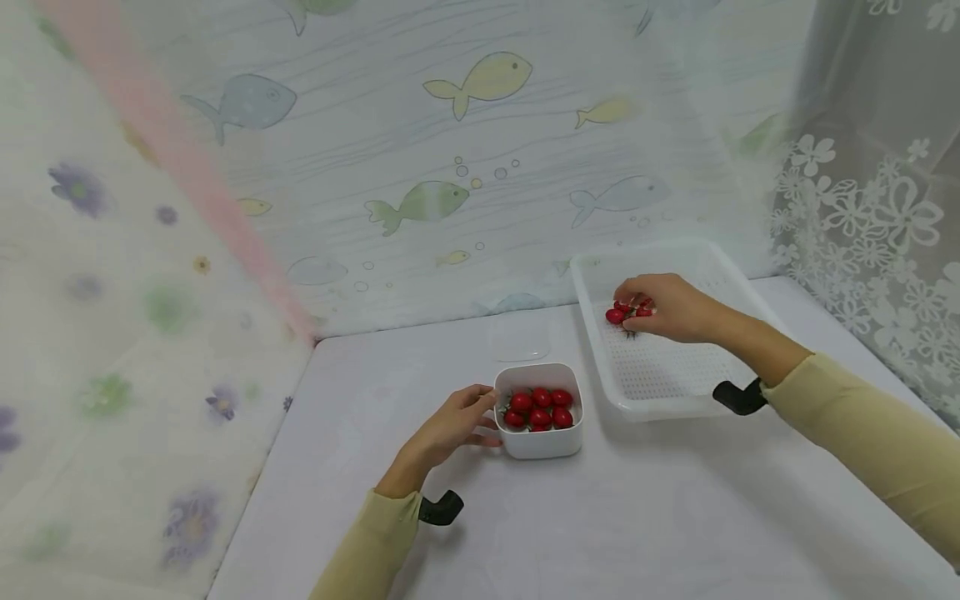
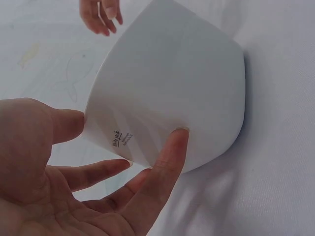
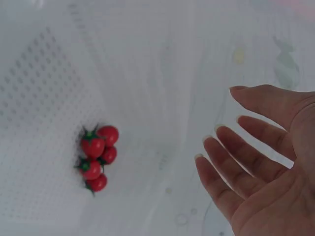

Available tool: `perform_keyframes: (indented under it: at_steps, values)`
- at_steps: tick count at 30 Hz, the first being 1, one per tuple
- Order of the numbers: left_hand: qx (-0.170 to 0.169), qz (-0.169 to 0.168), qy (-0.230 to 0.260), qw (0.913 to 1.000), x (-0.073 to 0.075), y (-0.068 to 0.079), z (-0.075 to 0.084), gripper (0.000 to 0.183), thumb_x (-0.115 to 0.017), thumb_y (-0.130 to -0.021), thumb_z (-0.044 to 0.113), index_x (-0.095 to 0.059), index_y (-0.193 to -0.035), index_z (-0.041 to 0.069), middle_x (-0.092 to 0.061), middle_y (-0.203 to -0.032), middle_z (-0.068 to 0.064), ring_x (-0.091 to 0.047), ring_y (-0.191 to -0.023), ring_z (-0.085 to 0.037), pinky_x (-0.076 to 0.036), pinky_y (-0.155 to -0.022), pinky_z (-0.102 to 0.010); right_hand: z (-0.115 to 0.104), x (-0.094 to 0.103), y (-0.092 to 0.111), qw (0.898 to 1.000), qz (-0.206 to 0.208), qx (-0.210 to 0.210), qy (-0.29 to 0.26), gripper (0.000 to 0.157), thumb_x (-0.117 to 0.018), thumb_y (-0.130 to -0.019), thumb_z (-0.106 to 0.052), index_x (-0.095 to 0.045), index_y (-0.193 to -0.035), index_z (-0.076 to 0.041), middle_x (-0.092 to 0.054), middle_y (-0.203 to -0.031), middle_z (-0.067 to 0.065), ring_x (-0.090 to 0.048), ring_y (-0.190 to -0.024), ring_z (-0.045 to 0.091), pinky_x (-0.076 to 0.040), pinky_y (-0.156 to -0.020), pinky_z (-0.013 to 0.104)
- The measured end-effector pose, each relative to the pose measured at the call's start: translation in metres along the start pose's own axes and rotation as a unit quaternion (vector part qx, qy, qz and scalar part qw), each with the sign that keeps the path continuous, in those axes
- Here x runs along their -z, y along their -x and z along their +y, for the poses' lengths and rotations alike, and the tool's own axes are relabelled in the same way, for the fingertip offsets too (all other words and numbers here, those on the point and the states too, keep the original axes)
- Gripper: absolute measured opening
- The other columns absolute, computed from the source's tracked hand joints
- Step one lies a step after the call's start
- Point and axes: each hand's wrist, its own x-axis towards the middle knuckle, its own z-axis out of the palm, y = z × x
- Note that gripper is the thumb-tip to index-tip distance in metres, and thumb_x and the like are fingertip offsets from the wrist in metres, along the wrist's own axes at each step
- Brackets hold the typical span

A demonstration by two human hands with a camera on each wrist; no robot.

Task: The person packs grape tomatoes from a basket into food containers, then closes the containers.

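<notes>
five tomatoes, apparently, partly hidden

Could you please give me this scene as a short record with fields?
Box: small, white, on the white table
Box contents: at least six red tomatoes
Tray: white, perforated; five tray tomatoes visible
Left grip: touches the box's side
Right grip: over the tray, holding nothing
Clear lid-like piece: lying beyond the box
</notes>
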Motion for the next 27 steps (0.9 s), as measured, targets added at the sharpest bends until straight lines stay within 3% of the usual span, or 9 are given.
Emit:
perform_keyframes:
  at_steps: [5, 13, 22, 27]
  values:
    - [0.004, 0.001, -0.002, 1.0000, 0.000, 0.000, -0.001, 0.048, -0.049, -0.110, 0.032, -0.048, -0.145, 0.000, -0.054, -0.138, -0.023, -0.065, -0.107, -0.027, -0.064, -0.083, -0.040, 0.024, 0.006, -0.003, 1.000, -0.017, -0.020, 0.003, 0.031, -0.074, -0.091, -0.004, -0.065, -0.119, 0.002, -0.069, -0.114, 0.015, -0.064, -0.108, 0.035, -0.057, -0.094, 0.054]
    - [0.002, -0.001, 0.000, 1.0000, 0.000, 0.001, 0.001, 0.050, -0.050, -0.109, 0.033, -0.047, -0.145, -0.001, -0.053, -0.140, -0.023, -0.065, -0.108, -0.029, -0.064, -0.083, -0.041, 0.043, 0.014, -0.015, 0.999, -0.037, -0.030, -0.008, 0.030, -0.073, -0.091, -0.002, -0.065, -0.119, 0.006, -0.068, -0.117, 0.023, -0.064, -0.110, 0.042, -0.059, -0.089, 0.053]
    - [0.003, 0.001, 0.001, 1.0000, 0.001, -0.001, 0.002, 0.048, -0.051, -0.109, 0.033, -0.049, -0.144, 0.000, -0.055, -0.138, -0.022, -0.066, -0.108, -0.028, -0.064, -0.083, -0.041, 0.075, 0.012, -0.032, 0.993, -0.044, -0.100, -0.037, 0.030, -0.070, -0.092, -0.002, -0.065, -0.120, 0.007, -0.065, -0.120, 0.025, -0.062, -0.114, 0.044, -0.057, -0.091, 0.055]
    - [0.007, 0.001, 0.002, 1.0000, 0.000, 0.000, 0.003, 0.048, -0.050, -0.109, 0.033, -0.048, -0.144, 0.000, -0.055, -0.137, -0.021, -0.065, -0.107, -0.028, -0.064, -0.083, -0.040, 0.090, 0.004, -0.033, 0.987, -0.070, -0.134, -0.055, 0.034, -0.067, -0.092, 0.000, -0.062, -0.123, 0.009, -0.062, -0.124, 0.029, -0.060, -0.116, 0.045, -0.056, -0.095, 0.055]
